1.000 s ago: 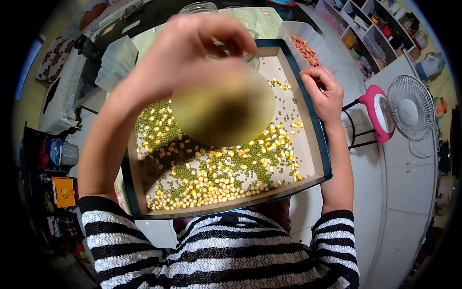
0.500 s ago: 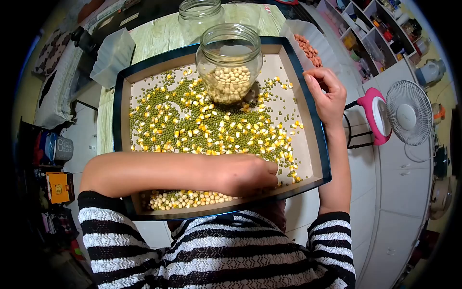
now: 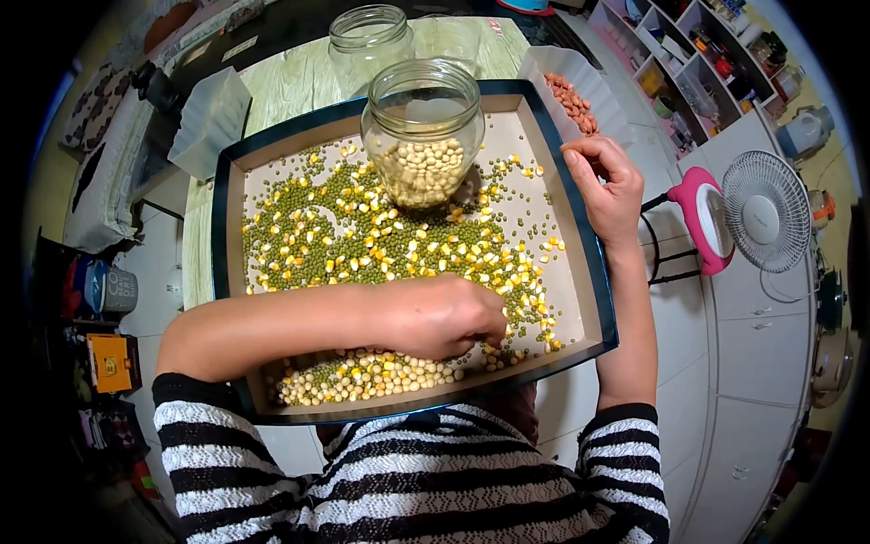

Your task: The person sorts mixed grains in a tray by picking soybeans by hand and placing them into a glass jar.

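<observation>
A dark-rimmed tray holds scattered green beans, yellow corn kernels and a band of pale round beans along its near side. My left hand is low over the tray's near part, its fingers curled down at the beans; whatever the fingertips grip is hidden. Inside the tray, toward its far side, stands an open glass jar partly filled with pale beans. My right hand is closed on the tray's right rim, with the thumb showing.
Behind the tray, a second glass jar stands on the light green table. A translucent container is at the left; another, with reddish nuts, is at the right. A white fan and pink stool stand further right.
Since the first frame, my left hand has come down from above the jar to the near part of the tray. Lately it has shifted slightly left. My right hand stays at the rim.
</observation>
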`<state>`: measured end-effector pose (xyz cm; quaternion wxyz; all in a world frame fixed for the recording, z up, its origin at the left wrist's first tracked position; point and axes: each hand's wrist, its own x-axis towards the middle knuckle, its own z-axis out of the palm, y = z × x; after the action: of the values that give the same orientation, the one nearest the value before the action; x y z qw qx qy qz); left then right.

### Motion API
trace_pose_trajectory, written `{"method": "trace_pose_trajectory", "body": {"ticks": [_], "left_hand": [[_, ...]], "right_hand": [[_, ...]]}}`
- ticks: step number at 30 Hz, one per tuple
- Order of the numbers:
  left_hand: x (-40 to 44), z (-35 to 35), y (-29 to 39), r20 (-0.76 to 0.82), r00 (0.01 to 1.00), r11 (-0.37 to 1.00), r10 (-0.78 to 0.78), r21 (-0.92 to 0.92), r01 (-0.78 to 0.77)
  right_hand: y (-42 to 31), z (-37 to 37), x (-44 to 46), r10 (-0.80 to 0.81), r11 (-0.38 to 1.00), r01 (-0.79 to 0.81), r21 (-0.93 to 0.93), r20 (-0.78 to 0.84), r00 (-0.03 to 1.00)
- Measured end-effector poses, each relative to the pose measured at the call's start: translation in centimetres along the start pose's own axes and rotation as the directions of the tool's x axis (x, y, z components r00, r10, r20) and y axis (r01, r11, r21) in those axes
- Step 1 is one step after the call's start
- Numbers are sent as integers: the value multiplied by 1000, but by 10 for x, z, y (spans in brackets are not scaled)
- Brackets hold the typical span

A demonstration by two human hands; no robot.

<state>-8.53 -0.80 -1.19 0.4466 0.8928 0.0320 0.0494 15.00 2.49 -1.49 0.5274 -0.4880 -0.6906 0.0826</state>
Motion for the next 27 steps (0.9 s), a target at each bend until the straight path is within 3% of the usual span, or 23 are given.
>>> {"method": "trace_pose_trajectory", "body": {"ticks": [14, 20, 27], "left_hand": [[-4, -9, 12, 144, 981, 987, -127, 121, 110], [-6, 3, 13, 16, 1000, 999, 22, -27, -22], [-4, 2, 14, 132, 990, 997, -57, 54, 50]], "right_hand": [[1, -3, -2, 46, 999, -46, -8, 58, 997], [2, 0, -1, 7, 1000, -7, 18, 2, 1000], [1, 0, -1, 6, 1000, -6, 12, 0, 1000]]}}
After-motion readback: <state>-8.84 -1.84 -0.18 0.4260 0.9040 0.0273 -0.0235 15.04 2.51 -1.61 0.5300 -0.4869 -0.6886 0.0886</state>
